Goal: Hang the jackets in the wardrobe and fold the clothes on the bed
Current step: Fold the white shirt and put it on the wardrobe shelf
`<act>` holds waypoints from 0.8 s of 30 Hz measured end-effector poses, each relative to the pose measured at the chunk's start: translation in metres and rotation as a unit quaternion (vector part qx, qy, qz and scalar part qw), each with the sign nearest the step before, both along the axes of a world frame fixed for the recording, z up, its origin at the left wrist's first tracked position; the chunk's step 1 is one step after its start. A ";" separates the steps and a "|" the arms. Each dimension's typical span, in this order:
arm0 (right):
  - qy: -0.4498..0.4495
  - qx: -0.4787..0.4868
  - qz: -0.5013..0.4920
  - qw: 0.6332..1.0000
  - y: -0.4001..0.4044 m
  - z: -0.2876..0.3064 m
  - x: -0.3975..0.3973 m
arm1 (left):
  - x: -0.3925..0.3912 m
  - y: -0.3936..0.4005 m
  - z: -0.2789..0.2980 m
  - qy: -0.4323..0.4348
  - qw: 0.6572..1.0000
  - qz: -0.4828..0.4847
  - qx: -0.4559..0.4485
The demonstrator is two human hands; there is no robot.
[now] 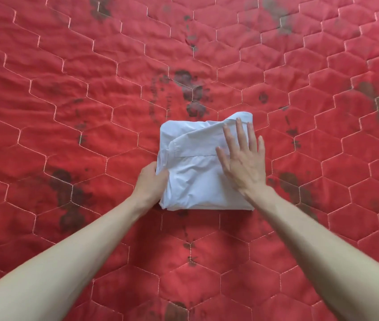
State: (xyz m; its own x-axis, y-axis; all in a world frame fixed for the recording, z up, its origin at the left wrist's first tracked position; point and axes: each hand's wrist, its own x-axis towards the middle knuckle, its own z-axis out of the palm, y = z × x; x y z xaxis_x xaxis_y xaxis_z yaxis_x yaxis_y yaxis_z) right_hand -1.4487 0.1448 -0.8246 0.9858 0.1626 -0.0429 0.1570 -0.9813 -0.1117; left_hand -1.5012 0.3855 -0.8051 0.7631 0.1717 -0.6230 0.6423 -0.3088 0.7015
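A white shirt (193, 172) lies folded into a compact square on the red quilted bed cover (68, 112), its collar showing near the top. My right hand (244, 158) presses flat on the shirt's right half, fingers straight and spread. My left hand (149, 181) grips the shirt's left edge, with the fingertips tucked under the fabric and hidden.
The red quilt with its stitched hexagon pattern and dark blotches fills the whole view around the shirt. No other clothes, jackets or wardrobe are in sight.
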 end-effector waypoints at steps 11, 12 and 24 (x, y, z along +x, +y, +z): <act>0.005 0.016 0.041 0.999 -0.002 -0.021 -0.002 | -0.001 -0.037 -0.022 -0.319 0.796 -0.339 0.386; 0.007 0.031 0.046 0.998 -0.003 -0.024 -0.007 | 0.001 -0.042 -0.029 -0.311 0.787 -0.373 0.380; -0.004 0.100 0.028 0.995 -0.019 -0.027 -0.028 | 0.009 -0.024 -0.060 -0.280 0.801 -0.351 0.395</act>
